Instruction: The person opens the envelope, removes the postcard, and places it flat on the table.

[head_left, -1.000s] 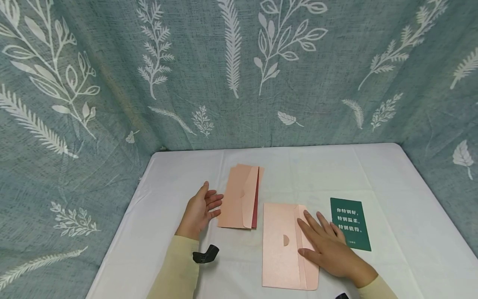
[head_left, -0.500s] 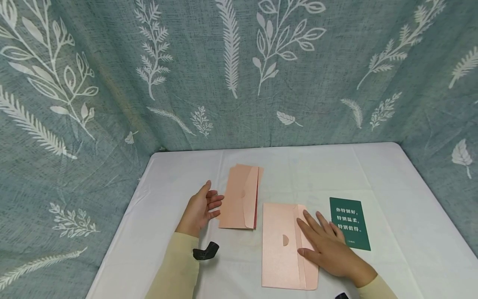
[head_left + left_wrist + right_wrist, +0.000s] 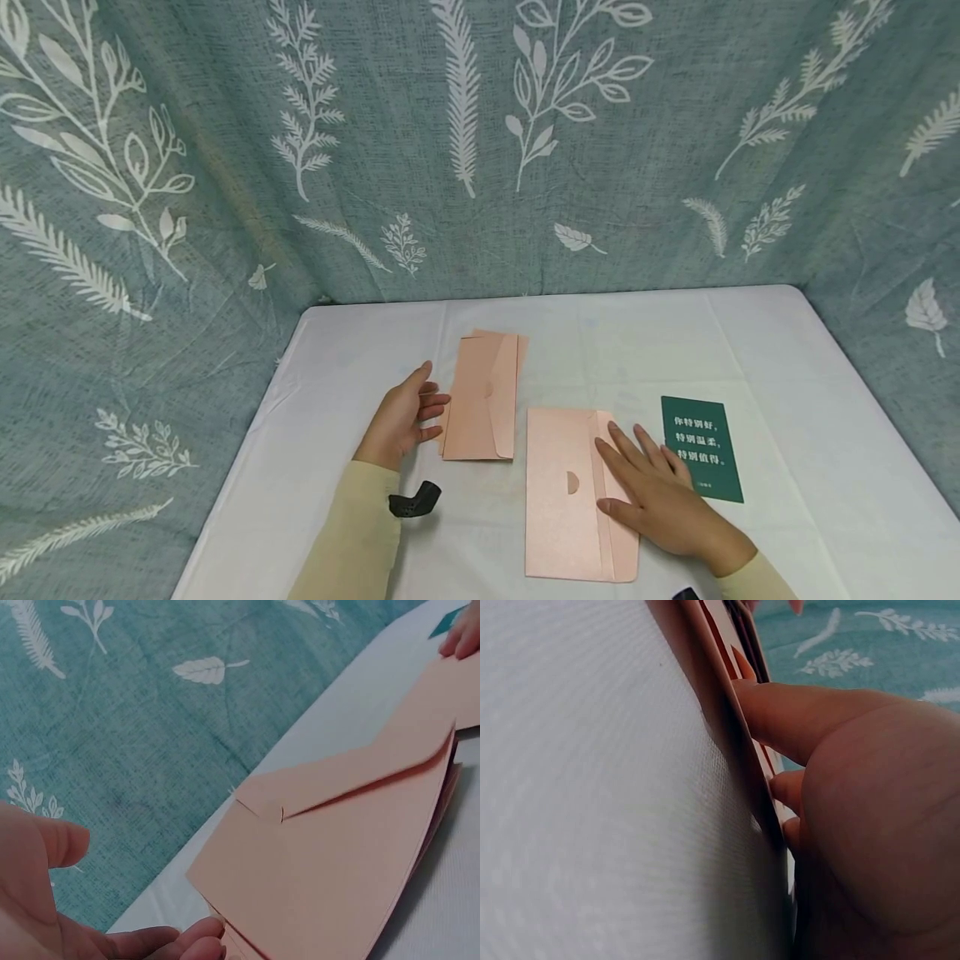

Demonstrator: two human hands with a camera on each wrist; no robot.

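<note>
My left hand [image 3: 401, 417], fingers loosely extended, is at the left edge of a small stack of pink envelopes [image 3: 480, 400]. In the left wrist view its fingertips [image 3: 202, 934] touch the edge of that stack, and the top envelope [image 3: 330, 825] has its flap tucked into a slit. Palm down, my right hand [image 3: 660, 492] rests with spread fingers on the flap side of another pink envelope [image 3: 558, 500] nearer the front. From the right wrist, the thumb [image 3: 780, 709] lies against this envelope's edge. A green card [image 3: 712, 442] with white writing lies partly behind the right hand.
A white cloth covers the table [image 3: 600, 350]. Blue-green curtains [image 3: 420, 150] with white leaf prints stand behind it and along both sides. A black strap end [image 3: 416, 500] sticks out from the left sleeve.
The top envelope in the left stack has shifted slightly and its flap now lies flat, so the dark red strip along its right side is hidden. My right hand stays put.
</note>
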